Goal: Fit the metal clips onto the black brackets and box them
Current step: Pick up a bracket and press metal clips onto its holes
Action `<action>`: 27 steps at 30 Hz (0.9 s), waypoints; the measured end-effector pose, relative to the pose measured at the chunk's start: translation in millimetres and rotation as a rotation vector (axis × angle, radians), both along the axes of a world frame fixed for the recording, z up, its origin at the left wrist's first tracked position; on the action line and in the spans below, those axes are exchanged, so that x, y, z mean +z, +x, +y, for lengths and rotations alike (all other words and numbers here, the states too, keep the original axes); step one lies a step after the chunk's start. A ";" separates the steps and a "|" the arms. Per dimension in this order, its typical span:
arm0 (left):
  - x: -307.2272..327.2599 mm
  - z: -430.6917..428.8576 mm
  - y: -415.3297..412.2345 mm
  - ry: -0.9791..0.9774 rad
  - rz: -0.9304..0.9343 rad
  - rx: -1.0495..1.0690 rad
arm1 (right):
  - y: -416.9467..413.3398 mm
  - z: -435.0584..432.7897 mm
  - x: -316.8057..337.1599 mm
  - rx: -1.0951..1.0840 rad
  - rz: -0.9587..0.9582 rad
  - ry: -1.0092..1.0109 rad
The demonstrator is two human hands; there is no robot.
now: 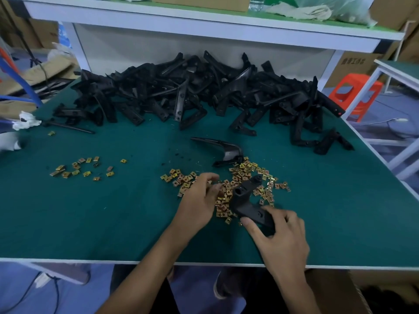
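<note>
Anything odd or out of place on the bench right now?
Minor only. One stray clip lies alone at the far left, away from the small clip cluster and the main clip pile. Some black specks litter the mat beside the loose bracket. The right hand grips a second bracket.

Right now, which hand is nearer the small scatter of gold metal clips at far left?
Left. The left hand sits right of that scatter; the right hand, gripping a black bracket, is farther right.
</note>
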State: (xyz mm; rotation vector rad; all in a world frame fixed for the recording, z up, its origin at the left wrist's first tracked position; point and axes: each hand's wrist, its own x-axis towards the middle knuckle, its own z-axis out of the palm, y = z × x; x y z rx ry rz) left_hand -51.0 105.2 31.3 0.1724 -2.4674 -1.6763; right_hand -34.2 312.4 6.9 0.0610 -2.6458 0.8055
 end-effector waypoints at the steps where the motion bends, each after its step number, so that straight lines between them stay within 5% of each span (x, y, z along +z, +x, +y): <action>1: -1.1 -2.9 -1.0 0.041 -0.019 0.001 | -0.4 -0.3 -1.4 0.003 0.010 0.016; 8: -0.3 -14.1 -3.8 0.262 -0.135 0.039 | -3.1 -0.8 -6.4 0.015 0.048 0.118; 17: 4.1 -20.4 -10.5 0.313 -0.055 0.155 | -3.1 -3.4 -5.1 0.028 0.084 0.163; 27: 6.6 -30.0 16.0 0.376 -0.132 0.056 | -4.4 -3.2 -9.2 0.076 0.085 0.231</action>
